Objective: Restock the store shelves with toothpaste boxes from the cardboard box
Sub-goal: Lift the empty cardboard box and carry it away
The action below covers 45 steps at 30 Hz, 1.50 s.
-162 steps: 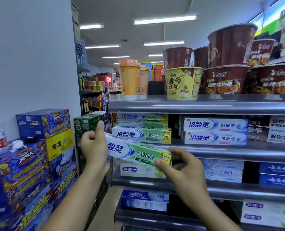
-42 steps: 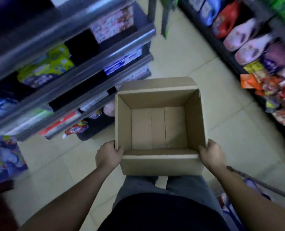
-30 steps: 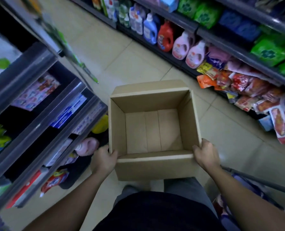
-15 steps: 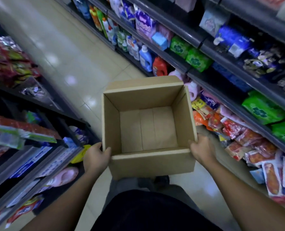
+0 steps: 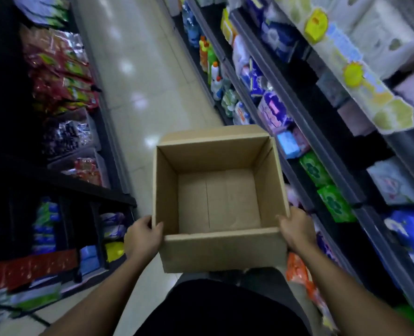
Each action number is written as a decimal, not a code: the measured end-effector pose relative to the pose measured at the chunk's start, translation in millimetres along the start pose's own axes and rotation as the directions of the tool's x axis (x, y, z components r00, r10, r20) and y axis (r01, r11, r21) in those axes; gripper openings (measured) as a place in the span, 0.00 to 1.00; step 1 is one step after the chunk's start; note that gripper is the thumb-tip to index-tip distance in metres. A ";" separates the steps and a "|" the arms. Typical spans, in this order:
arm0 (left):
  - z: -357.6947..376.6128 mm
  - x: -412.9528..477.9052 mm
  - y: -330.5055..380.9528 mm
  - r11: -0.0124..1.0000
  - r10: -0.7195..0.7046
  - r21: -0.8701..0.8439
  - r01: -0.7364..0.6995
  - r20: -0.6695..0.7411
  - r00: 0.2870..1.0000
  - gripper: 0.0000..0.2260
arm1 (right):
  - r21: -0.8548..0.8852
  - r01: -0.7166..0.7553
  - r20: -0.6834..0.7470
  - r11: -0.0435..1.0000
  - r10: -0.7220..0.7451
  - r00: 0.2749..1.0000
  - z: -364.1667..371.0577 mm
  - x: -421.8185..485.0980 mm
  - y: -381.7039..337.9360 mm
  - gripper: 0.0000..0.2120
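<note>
Left hand [image 5: 141,236] and right hand [image 5: 295,231] grip the cardboard box [image 5: 223,251] between them.

Cardboard box [image 5: 221,249] between shelves [image 5: 322,146], hands [image 5: 143,235] at its sides.

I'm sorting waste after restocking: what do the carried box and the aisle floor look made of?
The box: plain brown cardboard, matte; folded flaps and a seam across its bare bottom show it. The floor: probably glazed tile, pale and glossy; it mirrors the lights.
</note>
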<state>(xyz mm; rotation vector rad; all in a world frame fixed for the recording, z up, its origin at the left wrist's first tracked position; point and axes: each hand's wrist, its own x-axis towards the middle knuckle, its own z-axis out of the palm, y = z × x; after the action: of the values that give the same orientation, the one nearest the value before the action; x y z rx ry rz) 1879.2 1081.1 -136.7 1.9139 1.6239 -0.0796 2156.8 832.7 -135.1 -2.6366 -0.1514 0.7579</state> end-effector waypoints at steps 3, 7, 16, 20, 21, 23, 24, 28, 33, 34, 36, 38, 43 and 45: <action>-19.9 37.9 31.1 0.997 -0.055 -0.052 0.053 -0.034 0.998 0.06 | -0.018 0.054 0.040 0.998 -0.053 0.998 -12.2 46.9 -63.6 0.09; -36.7 93.2 62.3 0.982 -0.138 -0.144 0.125 -0.084 0.987 0.08 | -0.024 0.135 0.078 0.991 -0.133 0.988 -14.0 115.9 -146.9 0.09; -81.3 272.7 151.9 0.926 -0.360 -0.204 0.319 -0.211 0.909 0.09 | -0.065 0.270 0.221 0.961 -0.250 0.943 18.5 293.8 -348.7 0.07; -118.8 353.8 196.7 0.914 -0.380 -0.249 0.320 -0.249 0.891 0.10 | -0.057 0.315 0.277 0.947 -0.288 0.917 19.6 358.5 -448.8 0.06; -127.7 374.6 205.2 0.907 -0.397 -0.258 0.333 -0.258 0.881 0.10 | -0.064 0.326 0.281 0.943 -0.296 0.913 17.5 372.2 -474.6 0.07; -146.9 414.1 224.1 0.893 -0.423 -0.291 0.342 -0.287 0.860 0.09 | -0.064 0.359 0.278 0.931 -0.329 0.903 13.8 397.1 -522.9 0.10; -156.7 436.8 233.8 0.889 -0.430 -0.306 0.341 -0.297 0.853 0.09 | -0.052 0.373 0.272 0.927 -0.346 0.898 14.1 409.7 -547.0 0.10; -177.8 537.5 259.3 0.864 -0.460 -0.357 0.354 -0.278 0.843 0.11 | -0.050 0.396 0.261 0.917 -0.371 0.891 29.6 467.3 -639.8 0.10; -199.3 690.6 277.1 0.835 -0.492 -0.399 0.380 -0.231 0.839 0.13 | -0.072 0.420 0.240 0.905 -0.393 0.888 71.6 542.4 -763.6 0.03; -205.1 723.7 280.0 0.830 -0.495 -0.401 0.388 -0.208 0.844 0.13 | -0.075 0.415 0.245 0.907 -0.387 0.889 81.9 557.6 -788.3 0.03; -219.8 788.8 286.6 0.829 -0.493 -0.394 0.398 -0.176 0.852 0.13 | -0.074 0.389 0.258 0.918 -0.359 0.897 103.0 587.4 -837.6 0.02; -233.8 849.5 292.5 0.827 -0.496 -0.379 0.414 -0.145 0.856 0.12 | -0.093 0.357 0.272 0.930 -0.321 0.907 125.6 618.0 -884.7 0.01; -233.0 979.3 299.0 0.828 -0.522 -0.325 0.457 -0.152 0.839 0.08 | -0.177 0.367 0.300 0.913 -0.305 0.904 193.2 702.1 -978.3 0.06; -219.2 1023.3 296.1 0.833 -0.522 -0.309 0.459 -0.160 0.838 0.06 | -0.237 0.370 0.306 0.898 -0.292 0.906 224.3 737.2 -1004.3 0.09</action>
<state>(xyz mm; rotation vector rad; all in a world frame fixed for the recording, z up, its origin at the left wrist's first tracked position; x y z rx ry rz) 2322.5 2065.0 -272.6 1.3029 2.1471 0.1535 2667.2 1983.3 -269.7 -2.6511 -0.8298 1.0235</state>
